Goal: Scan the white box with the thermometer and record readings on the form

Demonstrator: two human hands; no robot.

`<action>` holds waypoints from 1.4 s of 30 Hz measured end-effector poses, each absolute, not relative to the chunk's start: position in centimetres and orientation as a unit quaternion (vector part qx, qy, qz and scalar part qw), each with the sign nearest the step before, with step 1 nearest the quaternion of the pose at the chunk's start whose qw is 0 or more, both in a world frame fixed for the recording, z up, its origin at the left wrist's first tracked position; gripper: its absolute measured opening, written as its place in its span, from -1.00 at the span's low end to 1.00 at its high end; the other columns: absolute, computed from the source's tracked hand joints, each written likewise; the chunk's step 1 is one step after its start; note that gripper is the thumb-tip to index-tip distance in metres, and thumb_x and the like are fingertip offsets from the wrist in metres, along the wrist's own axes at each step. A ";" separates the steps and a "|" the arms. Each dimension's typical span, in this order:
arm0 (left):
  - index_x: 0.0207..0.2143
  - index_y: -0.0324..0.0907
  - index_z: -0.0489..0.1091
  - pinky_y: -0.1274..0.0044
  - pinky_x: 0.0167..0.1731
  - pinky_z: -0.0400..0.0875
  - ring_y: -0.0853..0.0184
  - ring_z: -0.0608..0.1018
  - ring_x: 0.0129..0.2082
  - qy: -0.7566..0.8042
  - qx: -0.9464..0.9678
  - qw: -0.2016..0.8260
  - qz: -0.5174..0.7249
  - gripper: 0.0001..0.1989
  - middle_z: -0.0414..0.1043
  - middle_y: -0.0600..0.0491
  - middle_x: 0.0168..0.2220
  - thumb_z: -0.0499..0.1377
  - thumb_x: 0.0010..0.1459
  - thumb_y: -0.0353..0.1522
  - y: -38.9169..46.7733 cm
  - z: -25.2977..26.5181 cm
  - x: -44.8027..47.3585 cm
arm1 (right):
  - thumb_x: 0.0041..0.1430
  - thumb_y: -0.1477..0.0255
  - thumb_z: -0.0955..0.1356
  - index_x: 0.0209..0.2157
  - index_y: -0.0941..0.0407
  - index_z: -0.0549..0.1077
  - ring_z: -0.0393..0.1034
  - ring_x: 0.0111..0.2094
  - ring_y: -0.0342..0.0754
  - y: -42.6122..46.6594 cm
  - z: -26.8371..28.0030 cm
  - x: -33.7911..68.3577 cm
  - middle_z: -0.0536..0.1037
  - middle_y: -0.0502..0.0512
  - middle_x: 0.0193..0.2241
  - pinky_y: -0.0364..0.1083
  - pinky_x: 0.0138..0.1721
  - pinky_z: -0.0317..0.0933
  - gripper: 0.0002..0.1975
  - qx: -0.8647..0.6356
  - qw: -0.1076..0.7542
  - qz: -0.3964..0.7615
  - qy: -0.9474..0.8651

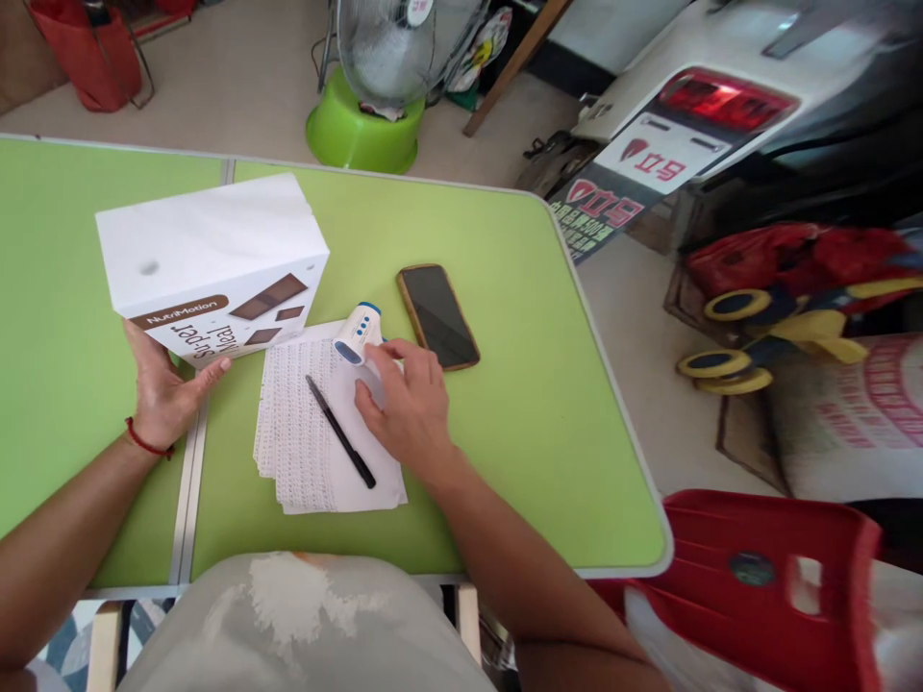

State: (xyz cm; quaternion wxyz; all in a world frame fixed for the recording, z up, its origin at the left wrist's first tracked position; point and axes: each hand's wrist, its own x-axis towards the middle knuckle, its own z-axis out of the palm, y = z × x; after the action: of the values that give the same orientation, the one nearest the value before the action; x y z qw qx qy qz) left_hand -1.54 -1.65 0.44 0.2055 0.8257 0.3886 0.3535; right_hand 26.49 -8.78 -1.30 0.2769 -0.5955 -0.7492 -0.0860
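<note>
A white carton (216, 235) printed "NutriMotion" stands tilted on the left of the green table. My left hand (165, 384) grips its lower front edge, the thumb on the front and the other fingers partly hidden under the box. A white and blue handheld thermometer (355, 333) lies at the top of a stack of written sheets (303, 423). My right hand (411, 399) is at the thermometer's right side, a fingertip touching or almost touching it, thumb and fingers apart. A black pen (340, 432) rests slantwise on the sheets, left of this hand.
A phone (438, 315) in a brown case lies right of the thermometer. Past the table (548, 461) are a fan (389, 48) on a green tub (364, 135), a white scooter (649, 86) and a yellow-wheeled toy (764, 346). A red chair (764, 577) stands at the near right corner.
</note>
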 end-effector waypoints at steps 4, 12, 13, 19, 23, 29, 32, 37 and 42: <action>0.13 -0.17 0.16 -0.01 0.23 0.20 0.06 0.25 0.28 0.449 0.742 0.186 0.462 -0.44 0.41 -0.05 0.04 0.23 0.20 -0.12 -1.4 0.2 -1.3 | 0.26 0.24 0.25 0.09 0.29 0.30 0.28 -0.12 0.24 -8.4 -2.3 27.4 0.41 0.45 -0.09 0.18 -0.17 0.23 -0.51 -0.671 0.195 -0.078 -0.711; 0.20 -0.17 0.06 0.07 0.12 0.36 0.07 0.36 0.20 0.441 0.731 0.200 0.480 -0.38 0.37 -0.03 0.08 0.21 0.23 -0.13 -1.7 0.9 -0.9 | 0.14 0.35 0.30 0.11 0.17 0.26 0.35 -0.15 0.18 -8.1 -2.9 27.6 0.46 0.33 -0.17 0.17 -0.12 0.31 -0.50 -0.670 0.301 -0.004 -0.679; 0.21 -0.16 0.04 0.11 0.10 0.39 0.09 0.37 0.18 0.439 0.726 0.196 0.492 -0.36 0.33 -0.03 0.11 0.21 0.22 -0.12 -1.8 1.0 -0.8 | 0.10 0.36 0.31 0.11 0.15 0.26 0.37 -0.15 0.16 -8.3 -2.6 27.3 0.46 0.30 -0.16 0.15 -0.13 0.33 -0.49 -0.664 0.336 0.023 -0.668; 0.21 -0.10 0.06 0.28 -0.08 0.56 0.12 0.45 0.08 0.425 0.702 0.261 0.509 -0.32 0.28 -0.05 0.13 0.26 0.17 -0.08 -3.1 1.4 -0.2 | 0.00 0.32 0.37 -0.11 0.06 0.34 0.38 -0.45 -0.07 -11.3 -0.2 24.1 0.51 0.04 -0.38 -0.10 -0.46 0.33 -0.63 -0.512 0.465 0.365 -0.623; 0.21 -0.13 0.06 0.26 -0.14 0.58 0.09 0.50 0.01 0.410 0.704 0.304 0.494 -0.29 0.34 -0.16 0.08 0.26 0.15 -0.08 -3.9 1.0 0.2 | -0.03 0.28 0.38 -0.27 0.08 0.35 0.30 -0.52 -0.13 -12.0 0.2 22.7 0.46 -0.02 -0.47 -0.15 -0.52 0.24 -0.73 -0.423 0.450 0.501 -0.606; 0.22 -0.15 0.07 0.30 -0.21 0.60 0.12 0.55 -0.06 0.411 0.725 0.316 0.453 -0.29 0.39 -0.17 0.05 0.28 0.14 -0.12 -4.0 0.5 0.1 | 0.01 0.30 0.37 -0.33 0.08 0.33 0.25 -0.50 -0.15 -11.8 0.3 22.3 0.42 -0.02 -0.47 -0.16 -0.47 0.24 -0.79 -0.411 0.451 0.543 -0.576; 0.24 -0.15 0.05 0.31 -0.20 0.60 0.12 0.55 -0.06 0.412 0.733 0.307 0.446 -0.27 0.38 -0.18 0.07 0.27 0.15 -0.11 -3.9 0.5 -0.1 | 0.02 0.25 0.37 -0.31 0.08 0.34 0.25 -0.49 -0.14 -11.9 0.4 22.3 0.42 -0.01 -0.47 -0.15 -0.47 0.24 -0.76 -0.417 0.439 0.555 -0.571; 0.25 -0.16 0.05 0.32 -0.21 0.60 0.13 0.57 -0.10 0.407 0.742 0.308 0.435 -0.28 0.42 -0.17 0.03 0.26 0.16 -0.11 -3.9 0.7 -0.2 | 0.02 0.25 0.38 -0.40 0.09 0.31 0.21 -0.51 -0.16 -11.9 0.6 21.9 0.38 -0.04 -0.51 -0.16 -0.49 0.23 -0.77 -0.422 0.427 0.550 -0.580; 0.25 -0.17 0.06 0.29 -0.17 0.59 0.11 0.57 -0.08 0.405 0.742 0.315 0.432 -0.28 0.42 -0.17 0.04 0.25 0.17 -0.10 -3.8 0.8 -0.2 | -0.01 0.29 0.38 -0.45 0.07 0.26 0.19 -0.54 -0.18 -11.7 0.7 21.8 0.35 -0.07 -0.55 -0.18 -0.52 0.21 -0.78 -0.428 0.440 0.535 -0.581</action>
State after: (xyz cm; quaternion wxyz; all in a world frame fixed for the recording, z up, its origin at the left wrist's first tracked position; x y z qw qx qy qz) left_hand -0.20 -3.85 0.80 0.3154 0.7415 0.4046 0.4324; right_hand 21.76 -11.75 0.70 0.4397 -0.4278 -0.5812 0.5347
